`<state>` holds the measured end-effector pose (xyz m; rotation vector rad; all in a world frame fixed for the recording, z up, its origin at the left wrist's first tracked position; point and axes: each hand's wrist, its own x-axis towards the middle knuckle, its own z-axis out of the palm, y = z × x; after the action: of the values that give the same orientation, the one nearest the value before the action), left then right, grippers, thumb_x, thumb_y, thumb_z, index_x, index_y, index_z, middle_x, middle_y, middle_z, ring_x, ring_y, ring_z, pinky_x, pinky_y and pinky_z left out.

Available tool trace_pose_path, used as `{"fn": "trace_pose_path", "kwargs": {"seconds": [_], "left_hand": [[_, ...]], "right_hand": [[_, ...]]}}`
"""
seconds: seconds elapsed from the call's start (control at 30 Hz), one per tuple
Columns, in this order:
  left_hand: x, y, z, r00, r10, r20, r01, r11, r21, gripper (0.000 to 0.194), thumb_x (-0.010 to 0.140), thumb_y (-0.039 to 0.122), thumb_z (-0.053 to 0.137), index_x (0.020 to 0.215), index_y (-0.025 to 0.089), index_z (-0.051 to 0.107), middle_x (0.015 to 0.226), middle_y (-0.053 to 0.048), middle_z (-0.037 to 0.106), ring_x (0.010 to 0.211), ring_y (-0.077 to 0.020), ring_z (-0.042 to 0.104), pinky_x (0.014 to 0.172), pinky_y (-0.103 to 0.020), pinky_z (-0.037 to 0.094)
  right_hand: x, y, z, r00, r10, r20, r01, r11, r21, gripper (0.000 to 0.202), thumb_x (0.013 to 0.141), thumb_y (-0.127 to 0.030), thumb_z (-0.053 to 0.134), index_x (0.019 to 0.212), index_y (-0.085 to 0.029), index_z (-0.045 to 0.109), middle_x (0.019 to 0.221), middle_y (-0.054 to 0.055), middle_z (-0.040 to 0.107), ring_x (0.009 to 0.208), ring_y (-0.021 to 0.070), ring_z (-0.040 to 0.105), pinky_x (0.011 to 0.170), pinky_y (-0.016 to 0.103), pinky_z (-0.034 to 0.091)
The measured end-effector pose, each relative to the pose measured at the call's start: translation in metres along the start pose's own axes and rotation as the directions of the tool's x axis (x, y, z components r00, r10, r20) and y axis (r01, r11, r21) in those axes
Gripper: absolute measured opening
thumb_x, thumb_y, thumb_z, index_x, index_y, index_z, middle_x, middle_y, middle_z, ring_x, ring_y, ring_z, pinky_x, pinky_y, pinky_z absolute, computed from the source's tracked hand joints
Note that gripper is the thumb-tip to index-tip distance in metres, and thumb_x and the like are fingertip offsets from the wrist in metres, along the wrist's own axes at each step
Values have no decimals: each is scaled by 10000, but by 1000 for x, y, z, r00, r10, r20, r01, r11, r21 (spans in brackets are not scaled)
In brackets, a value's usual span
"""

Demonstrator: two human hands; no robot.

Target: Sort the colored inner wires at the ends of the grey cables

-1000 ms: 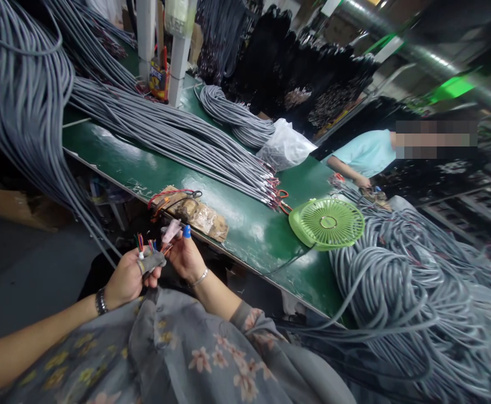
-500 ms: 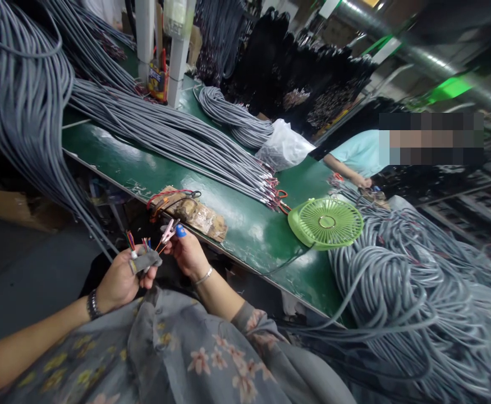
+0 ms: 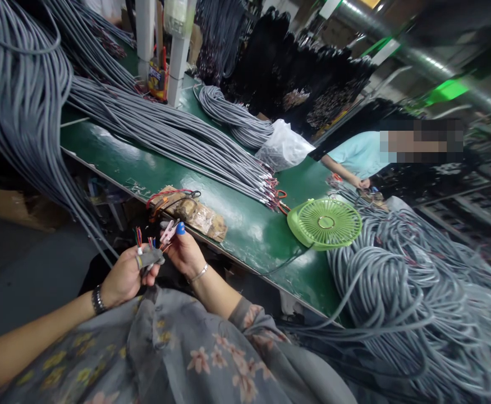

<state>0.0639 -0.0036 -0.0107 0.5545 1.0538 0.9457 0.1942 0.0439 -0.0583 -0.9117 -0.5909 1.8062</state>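
My left hand (image 3: 123, 278) is closed on the end of a grey cable, with a grey cover on one finger. Thin coloured wires (image 3: 138, 238) fan out above it, and a second small group stands beside them. Close by on the right, my right hand (image 3: 187, 257) pinches a small pink clip-like tool (image 3: 169, 232). One of its digits wears a blue cover (image 3: 180, 228). An orange-brown wire runs between the two hands, its far end hidden by the fingers. Both hands are in front of the bench edge, above my lap.
A worn block (image 3: 201, 216) with red and black leads sits at the green bench's (image 3: 245, 235) edge. Grey cables (image 3: 178, 132) lie along it. A green fan (image 3: 325, 223) stands right, beside piled cable coils (image 3: 392, 280). A co-worker (image 3: 354, 157) works across the bench.
My left hand has shifted slightly right, with its wires now more upright. The pink tool has tilted a little and sits closer to the left fingers. The co-worker's hands have moved slightly.
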Motion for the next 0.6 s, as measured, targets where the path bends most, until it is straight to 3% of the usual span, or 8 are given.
{"fn": "trace_pose_path", "kwargs": {"seconds": [0.17, 0.27, 0.4, 0.6], "left_hand": [[-2, 0, -1, 1000, 14, -16, -13, 1000, 28, 453, 440, 465, 902, 588, 175, 587, 403, 36, 581, 299, -79, 452, 320, -184, 337], [-5, -5, -8, 1000, 28, 7, -28, 997, 71, 441, 470, 484, 885, 586, 178, 590, 409, 24, 598, 307, -82, 462, 330, -188, 356], [-4, -16, -19, 997, 77, 11, -78, 984, 161, 378, 514, 443, 870, 605, 178, 616, 436, 21, 624, 336, -93, 509, 360, -192, 388], [0, -15, -23, 989, 77, 127, -114, 942, 315, 305, 584, 409, 813, 559, 189, 603, 458, 10, 644, 359, -108, 538, 386, -206, 400]], "right_hand": [[-8, -2, -10, 986, 118, 116, -99, 983, -154, 632, 826, -787, 569, 855, -163, 665, 794, 59, 683, 688, 153, 605, 583, 265, 518], [-21, -3, -17, 972, 146, 184, -102, 969, -227, 642, 715, -787, 690, 858, -161, 662, 799, 49, 681, 661, 135, 586, 570, 256, 515], [-36, -1, -17, 977, 107, 183, -54, 960, -274, 608, 540, -660, 887, 833, -170, 677, 703, -17, 636, 586, 94, 526, 567, 236, 488], [-39, -6, -11, 982, 27, 186, 49, 917, -395, 484, 582, -570, 894, 737, -169, 672, 657, -31, 627, 590, 94, 522, 625, 249, 462]]}}
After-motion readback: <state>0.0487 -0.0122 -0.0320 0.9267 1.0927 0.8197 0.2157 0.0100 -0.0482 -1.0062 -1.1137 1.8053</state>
